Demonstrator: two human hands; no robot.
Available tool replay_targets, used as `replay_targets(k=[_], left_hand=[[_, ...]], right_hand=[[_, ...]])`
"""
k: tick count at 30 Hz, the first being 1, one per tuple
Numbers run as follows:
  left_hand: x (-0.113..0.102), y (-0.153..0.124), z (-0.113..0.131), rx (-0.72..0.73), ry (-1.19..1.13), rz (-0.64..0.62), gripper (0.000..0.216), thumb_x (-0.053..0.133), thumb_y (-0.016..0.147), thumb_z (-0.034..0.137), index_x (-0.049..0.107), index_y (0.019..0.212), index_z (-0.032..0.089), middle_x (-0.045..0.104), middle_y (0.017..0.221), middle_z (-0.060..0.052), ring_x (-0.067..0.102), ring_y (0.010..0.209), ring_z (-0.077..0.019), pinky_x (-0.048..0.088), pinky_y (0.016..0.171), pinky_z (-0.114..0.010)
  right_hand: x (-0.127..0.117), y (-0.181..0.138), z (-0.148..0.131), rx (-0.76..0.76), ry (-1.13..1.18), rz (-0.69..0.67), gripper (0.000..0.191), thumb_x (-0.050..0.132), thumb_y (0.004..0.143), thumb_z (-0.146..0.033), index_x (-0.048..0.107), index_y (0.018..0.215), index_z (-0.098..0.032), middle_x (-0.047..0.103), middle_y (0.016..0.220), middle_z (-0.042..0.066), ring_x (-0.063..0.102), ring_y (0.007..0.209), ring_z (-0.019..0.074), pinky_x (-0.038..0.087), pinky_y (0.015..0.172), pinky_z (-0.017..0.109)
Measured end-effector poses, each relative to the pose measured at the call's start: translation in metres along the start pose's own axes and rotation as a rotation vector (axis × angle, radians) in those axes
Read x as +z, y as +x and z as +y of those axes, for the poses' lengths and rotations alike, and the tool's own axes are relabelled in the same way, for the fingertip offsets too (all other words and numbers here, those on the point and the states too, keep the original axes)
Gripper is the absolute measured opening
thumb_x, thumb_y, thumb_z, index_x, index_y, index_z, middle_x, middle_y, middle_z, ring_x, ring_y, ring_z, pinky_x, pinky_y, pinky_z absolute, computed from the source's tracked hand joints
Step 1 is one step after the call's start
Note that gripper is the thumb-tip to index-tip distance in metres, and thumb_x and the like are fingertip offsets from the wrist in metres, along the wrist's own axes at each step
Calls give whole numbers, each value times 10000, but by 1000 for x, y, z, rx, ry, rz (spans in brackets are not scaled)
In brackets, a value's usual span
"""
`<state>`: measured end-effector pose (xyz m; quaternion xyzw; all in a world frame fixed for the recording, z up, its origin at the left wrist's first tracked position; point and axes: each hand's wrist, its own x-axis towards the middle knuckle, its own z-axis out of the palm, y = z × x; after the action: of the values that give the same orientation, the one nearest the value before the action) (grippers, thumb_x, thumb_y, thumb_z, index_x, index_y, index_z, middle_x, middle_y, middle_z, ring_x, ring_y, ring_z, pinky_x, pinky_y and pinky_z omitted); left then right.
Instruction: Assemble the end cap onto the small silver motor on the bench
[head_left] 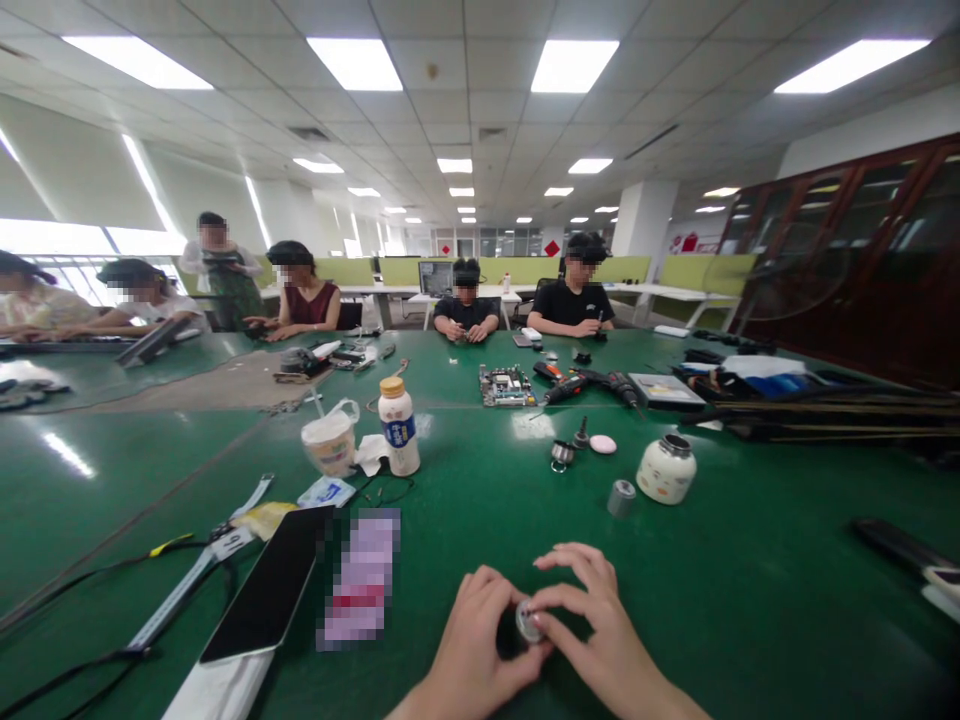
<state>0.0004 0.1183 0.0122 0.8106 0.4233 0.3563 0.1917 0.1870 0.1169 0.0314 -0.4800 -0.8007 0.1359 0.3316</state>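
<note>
Both of my hands meet low in the picture over the green table around a small round silvery piece (528,622). It looks like a metal cap, but its exact kind is not clear. My left hand (480,635) curls its thumb and fingers about the piece from the left. From the right, the thumb and forefinger of my right hand (589,620) pinch its top, with the other fingers raised. Beyond them stand a grey metal cylinder (621,498) and a cream bottle body (666,470) with an open neck. A metal part with a ring (562,455), a dark stopper-like part (581,432) and a pink disc (602,444) lie farther back.
To the left are a phone (270,585), a lanyard strap (180,590), a milk bottle (398,425) and a plastic cup (328,442). Ahead lie a circuit board (508,386) and power drills (592,385). A dark-handled object (900,550) is at right. Several people sit around the table (465,520).
</note>
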Motion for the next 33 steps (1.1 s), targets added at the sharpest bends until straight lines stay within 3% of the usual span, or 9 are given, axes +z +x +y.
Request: replay_targets(k=[8, 13, 15, 20, 23, 26, 29, 31, 33], left_hand=[[0, -1, 1, -2, -2, 1, 176, 708, 734, 186, 576, 850, 180, 626, 866, -39, 547, 853, -213, 421, 753, -331], [-2, 1, 3, -52, -14, -23, 227, 751, 698, 200, 581, 848, 177, 635, 872, -41, 548, 855, -221, 421, 767, -341], [-2, 2, 3, -56, -19, -29, 232, 755, 694, 196, 580, 845, 177, 635, 874, -40, 549, 859, -223, 420, 774, -344], [0, 1, 0, -44, -15, -45, 225, 745, 712, 215, 579, 858, 172, 632, 896, -50, 550, 877, -231, 416, 783, -354], [-1, 1, 1, -56, -8, -51, 219, 740, 716, 215, 579, 857, 173, 624, 891, -50, 548, 876, -230, 413, 785, -354], [-2, 2, 1, -68, -4, -61, 226, 745, 710, 226, 575, 850, 175, 621, 885, -49, 547, 868, -230, 413, 772, -350], [-1, 2, 0, -58, -14, -60, 220, 734, 715, 229, 574, 855, 178, 624, 893, -51, 545, 867, -230, 416, 760, -344], [0, 2, 0, -45, -17, -47, 195, 709, 718, 200, 567, 850, 178, 624, 889, -52, 544, 863, -224, 419, 758, -341], [0, 1, 0, -32, -14, -33, 186, 686, 711, 164, 563, 850, 176, 623, 885, -53, 543, 860, -220, 421, 758, -338]], right_hand=[[-8, 4, -5, -33, 21, -63, 128, 616, 893, -373, 738, 882, -336, 657, 1123, 27, 479, 1170, 302, 371, 975, 508], [-13, 4, 5, 23, 225, 170, 445, 359, 996, -427, 702, 775, -250, 712, 853, 73, 545, 1072, 302, 382, 941, 519], [-16, 5, 6, 43, 336, 167, 481, 308, 1003, -452, 688, 795, -242, 721, 899, 92, 520, 1147, 305, 390, 966, 514], [-14, 1, -1, 47, 451, -49, 354, 415, 967, -486, 653, 1102, -262, 601, 1305, 100, 489, 1266, 283, 365, 1060, 498], [-10, -1, 3, 67, 451, 97, 355, 398, 969, -490, 651, 995, -242, 710, 1003, 90, 623, 1052, 261, 303, 1096, 524], [-10, 0, 11, 155, 489, 291, 310, 366, 985, -451, 578, 915, -236, 655, 677, 6, 661, 756, 207, 337, 1075, 511], [-10, 2, 12, 157, 421, 212, 211, 555, 900, -412, 599, 989, -225, 706, 907, 63, 660, 932, 241, 431, 999, 464], [-7, 3, 7, 102, 316, 107, 277, 692, 799, -335, 639, 1051, -232, 710, 1046, 83, 593, 1115, 281, 396, 1033, 488], [-2, 2, 1, 52, 245, 25, 280, 731, 757, -266, 682, 1032, -257, 726, 1037, 60, 586, 1131, 283, 312, 1091, 534]])
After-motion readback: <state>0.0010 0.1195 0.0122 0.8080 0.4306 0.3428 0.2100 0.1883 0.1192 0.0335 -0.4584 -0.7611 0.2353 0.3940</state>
